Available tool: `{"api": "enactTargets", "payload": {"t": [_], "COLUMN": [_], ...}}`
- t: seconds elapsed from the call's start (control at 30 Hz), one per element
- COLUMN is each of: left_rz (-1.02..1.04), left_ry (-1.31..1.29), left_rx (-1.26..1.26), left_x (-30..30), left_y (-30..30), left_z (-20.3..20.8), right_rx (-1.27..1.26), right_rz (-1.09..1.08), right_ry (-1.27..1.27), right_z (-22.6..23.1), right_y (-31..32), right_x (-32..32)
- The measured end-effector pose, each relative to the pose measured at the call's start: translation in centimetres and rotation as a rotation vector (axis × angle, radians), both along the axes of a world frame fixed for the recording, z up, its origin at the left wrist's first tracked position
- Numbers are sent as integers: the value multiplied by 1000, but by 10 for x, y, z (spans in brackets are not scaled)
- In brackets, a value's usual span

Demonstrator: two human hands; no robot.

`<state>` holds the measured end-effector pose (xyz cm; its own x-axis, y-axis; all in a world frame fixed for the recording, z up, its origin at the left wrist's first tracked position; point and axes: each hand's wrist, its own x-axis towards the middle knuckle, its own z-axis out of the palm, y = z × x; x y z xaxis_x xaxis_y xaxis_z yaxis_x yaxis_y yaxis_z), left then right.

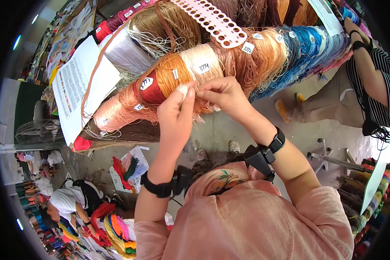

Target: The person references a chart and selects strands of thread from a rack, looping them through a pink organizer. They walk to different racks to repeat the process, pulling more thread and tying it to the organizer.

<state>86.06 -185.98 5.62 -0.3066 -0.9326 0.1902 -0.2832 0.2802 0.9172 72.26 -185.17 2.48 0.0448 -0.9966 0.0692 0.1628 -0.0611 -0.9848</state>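
Observation:
In front of me lies a long row of thread hanks, with cream thread (210,58), orange thread (165,74) and dark red thread (154,90) closest to my hands. My left hand (176,113) is closed, pinching a small white piece (183,90) between thumb and fingers. Beside it, my right hand (227,96) is closed in a pinch, its fingertips almost meeting the left ones. What the right fingertips hold, if anything, is too small to make out. White labels (146,83) sit on several hanks.
A pink card with punched holes (221,29) rests across the hanks. Printed sheets (80,93) lie at the left, near a fan (39,128). One person (372,82) stands at the right; another (71,203) bends over coloured yarn at lower left. A chair base (325,156) stands right.

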Motion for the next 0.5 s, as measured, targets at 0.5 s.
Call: {"api": "enactTargets", "payload": {"t": [0.5], "left_rz": [60], "left_ry": [-678], "left_rx": [-551], "left_x": [12], "left_y": [-9], "left_z": [-12], "right_rx": [39], "right_rz": [-239], "right_ry": [267], "right_z": [2], "right_y": [-12], "right_x": [12]}}
